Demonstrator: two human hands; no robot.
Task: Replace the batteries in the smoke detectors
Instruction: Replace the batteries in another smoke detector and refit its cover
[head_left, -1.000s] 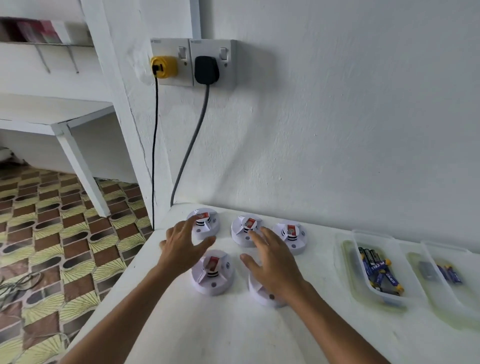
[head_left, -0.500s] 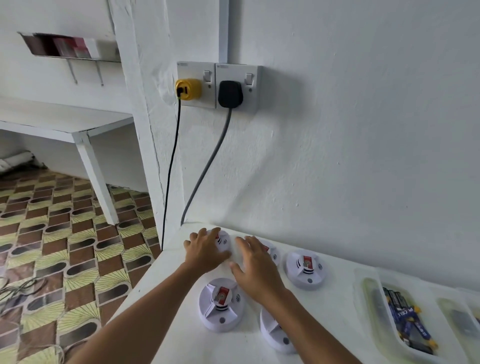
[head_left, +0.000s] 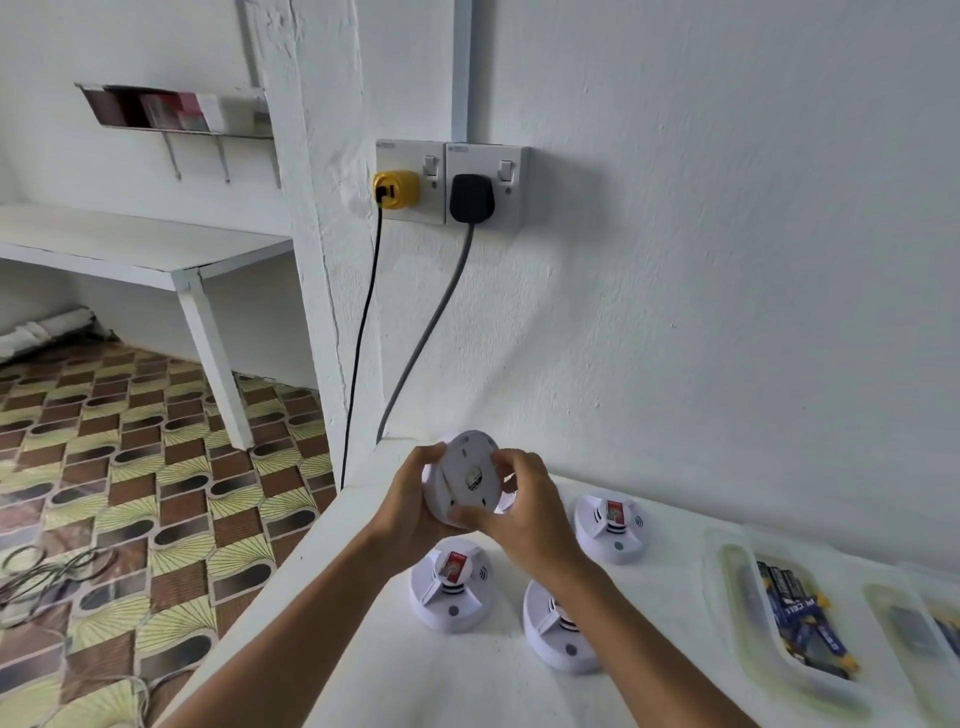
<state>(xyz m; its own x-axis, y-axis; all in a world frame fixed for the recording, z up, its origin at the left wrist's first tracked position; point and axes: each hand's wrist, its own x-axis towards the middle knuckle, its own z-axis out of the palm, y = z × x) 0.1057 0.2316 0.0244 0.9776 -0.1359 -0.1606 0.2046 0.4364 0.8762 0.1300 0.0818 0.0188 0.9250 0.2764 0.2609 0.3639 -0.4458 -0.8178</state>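
White table (head_left: 363, 649) holds three smoke detectors; a fourth, the lifted detector (head_left: 465, 480), is tilted base-toward-camera above the far-left corner, left hand (head_left: 410, 512) cupping its rim, right hand (head_left: 524, 512) pinching the opposite edge, equally near.

Materials as I see them from the head camera:

- Raised smoke detector (head_left: 464, 479): white moulded plastic, smooth, matt underside.
- Three detectors on the table, e.g. near-left one (head_left: 451, 592): same white plastic, slight sheen, red glossy label on top.
- Table (head_left: 363, 649): white, smooth, matt.
- Right tray (head_left: 727, 613): translucent plastic, glossy; batteries (head_left: 802, 618) inside look foil-wrapped, shiny blue.
- Wall (head_left: 727, 260): white paint, rough plaster.
- Yellow plug (head_left: 396, 189) and black plug (head_left: 470, 198): smooth plastic.
- Far-left floor (head_left: 130, 467): patterned, glossy sheet.
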